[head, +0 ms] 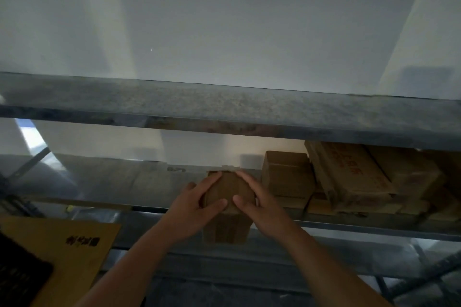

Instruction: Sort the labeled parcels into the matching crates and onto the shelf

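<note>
— Where is the parcel (228, 192) held?
— At the shelf (129, 177) edge, gripped by the left hand (193, 207) and right hand (259, 204), fingers curled round it.
— Resting there?
— Seemingly; blurred.

Dim white wall (224, 20) w/ slanting light streaks, maybe a window far left.

Two hands: left hand (197, 204), right hand (257, 204). One parcel (228, 192) between them. Right of the parcel, several stacked cartons (349, 177), exact count indeterminate. Left of it, one yellow envelope (62, 252).
</note>
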Motion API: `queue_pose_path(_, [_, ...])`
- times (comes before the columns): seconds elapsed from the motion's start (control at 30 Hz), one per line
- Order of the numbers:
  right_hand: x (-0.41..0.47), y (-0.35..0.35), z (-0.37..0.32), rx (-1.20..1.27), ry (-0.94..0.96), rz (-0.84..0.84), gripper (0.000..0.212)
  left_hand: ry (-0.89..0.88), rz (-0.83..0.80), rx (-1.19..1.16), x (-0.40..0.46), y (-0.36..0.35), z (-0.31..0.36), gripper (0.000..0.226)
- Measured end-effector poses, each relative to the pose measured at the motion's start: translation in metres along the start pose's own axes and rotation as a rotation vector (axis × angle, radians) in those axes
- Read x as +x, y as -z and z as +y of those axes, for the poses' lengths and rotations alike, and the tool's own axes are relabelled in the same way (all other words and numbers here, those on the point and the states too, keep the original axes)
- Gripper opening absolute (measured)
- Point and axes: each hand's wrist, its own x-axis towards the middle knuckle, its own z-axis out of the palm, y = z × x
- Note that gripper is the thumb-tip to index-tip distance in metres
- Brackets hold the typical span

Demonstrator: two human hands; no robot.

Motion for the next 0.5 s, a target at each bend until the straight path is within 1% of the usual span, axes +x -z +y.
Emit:
queue_pose_path(0.07, [-0.002,-0.001,-0.001,0.021,-0.007,-0.002,0.055,-0.002,0.027,-0.003,-0.002,-0.003,-0.002,0.082])
queue_pose_path(0.1, [-0.002,-0.001,-0.003,0.038,-0.015,0.000,0.058,-0.012,0.047,-0.012,-0.003,-0.003,-0.003,0.081])
queue_pose_path(0.17, [-0.003,0.000,-0.005,0.091,-0.035,0.024,0.079,-0.054,0.096,-0.049,-0.005,-0.003,-0.004,0.082])
queue_pose_path(0.2, [-0.002,0.000,-0.007,0.117,-0.055,0.042,0.093,-0.071,0.123,-0.084,-0.005,-0.002,-0.003,0.088])
queue_pose_path(0.23, [-0.001,0.001,-0.009,0.137,-0.082,0.056,0.105,-0.079,0.144,-0.122,-0.006,0.000,-0.003,0.100])
queue_pose_path(0.27, [-0.001,0.001,-0.011,0.155,-0.105,0.066,0.111,-0.077,0.159,-0.151,-0.006,0.003,-0.003,0.111])
queue_pose_path(0.3, [0.000,0.001,-0.014,0.175,-0.115,0.069,0.110,-0.072,0.167,-0.167,-0.008,0.006,-0.001,0.115])
queue_pose_path(0.33, [0.000,0.001,-0.017,0.205,-0.118,0.068,0.101,-0.068,0.171,-0.180,-0.010,0.009,0.001,0.110])
queue_pose_path(0.4, [0.001,-0.002,-0.025,0.285,-0.129,0.072,0.074,-0.059,0.188,-0.209,-0.014,0.014,0.007,0.082])
queue_pose_path(0.43, [0.002,-0.005,-0.029,0.303,-0.135,0.073,0.065,-0.053,0.215,-0.221,-0.018,0.015,0.008,0.068])
queue_pose_path(0.5, [0.007,-0.013,-0.032,0.273,-0.132,0.082,0.056,-0.041,0.294,-0.223,-0.025,0.015,0.008,0.051])
